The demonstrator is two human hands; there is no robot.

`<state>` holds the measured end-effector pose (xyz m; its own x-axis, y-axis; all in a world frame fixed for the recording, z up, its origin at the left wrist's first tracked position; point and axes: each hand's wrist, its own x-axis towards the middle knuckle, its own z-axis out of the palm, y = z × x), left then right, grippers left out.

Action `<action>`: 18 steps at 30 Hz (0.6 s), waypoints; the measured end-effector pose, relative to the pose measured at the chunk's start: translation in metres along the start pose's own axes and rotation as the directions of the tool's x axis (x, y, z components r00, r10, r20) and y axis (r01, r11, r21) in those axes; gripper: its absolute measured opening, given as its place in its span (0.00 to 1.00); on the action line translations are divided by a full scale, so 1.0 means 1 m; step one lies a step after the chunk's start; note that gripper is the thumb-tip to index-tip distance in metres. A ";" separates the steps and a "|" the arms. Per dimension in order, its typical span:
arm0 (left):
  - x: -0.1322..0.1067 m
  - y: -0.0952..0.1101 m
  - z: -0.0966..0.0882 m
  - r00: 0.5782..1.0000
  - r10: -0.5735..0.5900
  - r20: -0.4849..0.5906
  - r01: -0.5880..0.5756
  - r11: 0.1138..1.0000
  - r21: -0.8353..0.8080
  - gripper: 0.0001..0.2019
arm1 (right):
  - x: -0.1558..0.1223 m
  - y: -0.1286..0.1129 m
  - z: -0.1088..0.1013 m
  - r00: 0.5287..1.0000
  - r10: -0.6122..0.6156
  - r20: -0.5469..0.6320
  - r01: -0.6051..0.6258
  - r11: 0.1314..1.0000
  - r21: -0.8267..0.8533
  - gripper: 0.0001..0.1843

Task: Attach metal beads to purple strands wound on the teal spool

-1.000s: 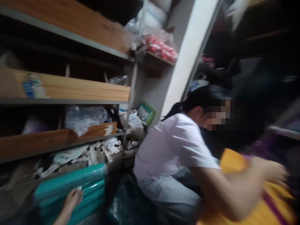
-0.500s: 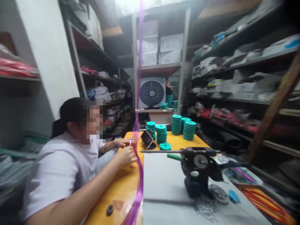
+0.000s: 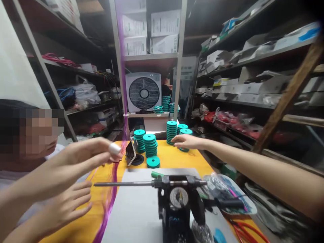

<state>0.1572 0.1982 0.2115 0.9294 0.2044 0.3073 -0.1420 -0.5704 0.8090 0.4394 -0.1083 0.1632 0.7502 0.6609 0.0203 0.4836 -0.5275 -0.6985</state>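
My right hand (image 3: pixel 186 141) reaches in from the right, fingers stretched out and holding nothing visible. It is in front of a stack of teal spools (image 3: pixel 186 131). Its fingertips lie beside a taller spool stack (image 3: pixel 171 130); whether they touch is unclear. At lower left, my left hand (image 3: pixel 72 204) is open with fingers spread and empty, left of the purple strands (image 3: pixel 107 212). Above it, a co-worker's hand (image 3: pixel 91 152) with a white wrap on one fingertip is beside the strands. A black machine with a thin metal rod (image 3: pixel 124 184) stands in front of me.
More teal spool stacks (image 3: pixel 150 145) and a single teal spool (image 3: pixel 153 162) are on the yellow table (image 3: pixel 202 162), beside a phone on a stand (image 3: pixel 131 153). A co-worker sits at left. A box fan (image 3: pixel 144 92) and loaded shelves stand behind. Orange cords (image 3: pixel 246 231) lie at lower right.
My view has turned right and moved nearer the table. Both my hands have come into view, the right at the spool stacks. The co-worker's hand has risen toward the camera.
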 end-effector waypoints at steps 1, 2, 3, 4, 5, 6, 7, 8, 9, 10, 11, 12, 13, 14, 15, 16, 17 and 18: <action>0.020 0.013 0.008 0.992 0.024 0.121 -0.023 1.000 -0.006 0.21 | 0.018 0.011 0.008 0.999 0.024 0.041 -0.024 1.000 -0.009 0.14; 0.042 0.023 0.019 0.979 0.009 0.202 -0.004 1.000 -0.025 0.19 | 0.033 0.021 0.017 0.996 0.049 0.076 -0.048 0.999 -0.015 0.13; 0.063 0.031 0.031 0.968 -0.020 0.251 0.029 0.999 -0.031 0.15 | 0.046 0.029 0.026 0.991 0.073 0.110 -0.071 0.997 -0.017 0.12; 0.083 0.035 0.044 0.967 -0.035 0.253 0.044 0.999 -0.029 0.11 | 0.057 0.035 0.036 0.985 0.098 0.145 -0.096 0.995 -0.016 0.12; 0.101 0.035 0.058 0.966 -0.029 0.258 0.034 0.999 -0.014 0.09 | 0.067 0.040 0.045 0.975 0.123 0.184 -0.123 0.992 -0.011 0.12; 0.117 0.033 0.070 0.964 0.003 0.266 -0.004 1.000 0.006 0.08 | 0.074 0.044 0.055 0.963 0.147 0.225 -0.150 0.989 -0.003 0.12; 0.130 0.029 0.081 0.962 0.042 0.270 -0.054 0.998 0.037 0.09 | 0.081 0.046 0.064 0.949 0.167 0.267 -0.176 0.984 0.009 0.12; 0.142 0.022 0.090 0.954 0.083 0.287 -0.111 0.990 0.082 0.11 | 0.086 0.048 0.073 0.935 0.183 0.305 -0.199 0.980 0.022 0.13; 0.152 0.014 0.098 0.943 0.117 0.311 -0.166 0.976 0.138 0.13 | 0.089 0.049 0.081 0.922 0.192 0.336 -0.216 0.976 0.038 0.13; 0.161 0.005 0.104 0.932 0.133 0.338 -0.209 0.957 0.199 0.15 | 0.092 0.050 0.089 0.914 0.195 0.356 -0.229 0.972 0.055 0.13; 0.169 -0.003 0.109 0.922 0.133 0.364 -0.238 0.936 0.259 0.17 | 0.094 0.051 0.096 0.910 0.194 0.367 -0.236 0.969 0.074 0.13; 0.177 -0.011 0.113 0.915 0.123 0.383 -0.254 0.916 0.312 0.19 | 0.097 0.053 0.102 0.911 0.191 0.366 -0.240 0.966 0.094 0.13; 0.184 -0.019 0.116 0.913 0.107 0.393 -0.256 0.901 0.351 0.20 | 0.099 0.055 0.106 0.915 0.187 0.357 -0.242 0.964 0.114 0.13; 0.190 -0.025 0.119 0.916 0.089 0.390 -0.245 0.896 0.371 0.20 | 0.101 0.058 0.110 0.922 0.185 0.341 -0.242 0.961 0.132 0.13; 0.196 -0.031 0.121 0.923 0.073 0.377 -0.224 0.900 0.374 0.21 | 0.104 0.062 0.112 0.929 0.188 0.319 -0.244 0.959 0.146 0.13; 0.201 -0.035 0.123 0.932 0.061 0.358 -0.200 0.909 0.365 0.22 | 0.107 0.066 0.113 0.938 0.195 0.288 -0.246 0.957 0.152 0.14; 0.205 -0.039 0.125 0.941 0.050 0.336 -0.174 0.920 0.350 0.22 | 0.110 0.072 0.113 0.947 0.202 0.249 -0.244 0.958 0.152 0.14; 0.207 -0.042 0.127 0.948 0.039 0.316 -0.149 0.931 0.332 0.22 | 0.114 0.077 0.113 0.958 0.204 0.202 -0.236 0.961 0.146 0.15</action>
<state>0.3990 0.1635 0.1775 0.9831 -0.0798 0.1648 -0.1577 -0.8261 0.5411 0.5108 -0.0135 0.0304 0.7262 0.6332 -0.2678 0.2219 -0.5846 -0.7804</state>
